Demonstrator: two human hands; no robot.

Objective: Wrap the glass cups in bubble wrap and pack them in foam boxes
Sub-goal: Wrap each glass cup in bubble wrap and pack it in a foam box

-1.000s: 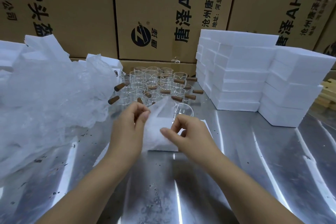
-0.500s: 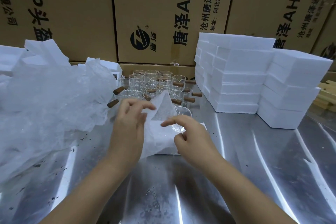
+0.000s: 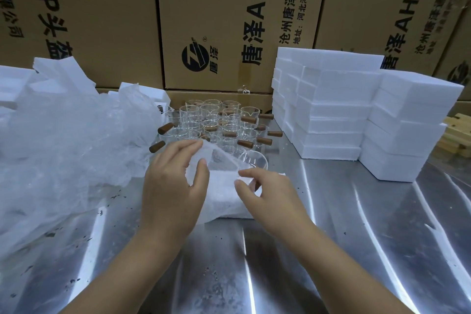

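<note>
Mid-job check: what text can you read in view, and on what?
"唐泽AH4.", cut off: middle carton.
"沧州唐泽通信", cut off: same carton.
"地址:河北河间经济开", cut off: same carton.
"唐泽" by a round logo: same carton.
"0-P头盔": left carton.
"唐泽AH4.0": right carton; its small print is blurred.
No text on the foam boxes or glass cups.

A big heap of bubble wrap [image 3: 63, 155] lies on the left side of the shiny metal table [image 3: 356, 237]. Glass cups [image 3: 216, 120] stand at the back edge, stacked foam boxes [image 3: 344, 115] at the back right, one foam box [image 3: 224, 202] in the middle.
</note>
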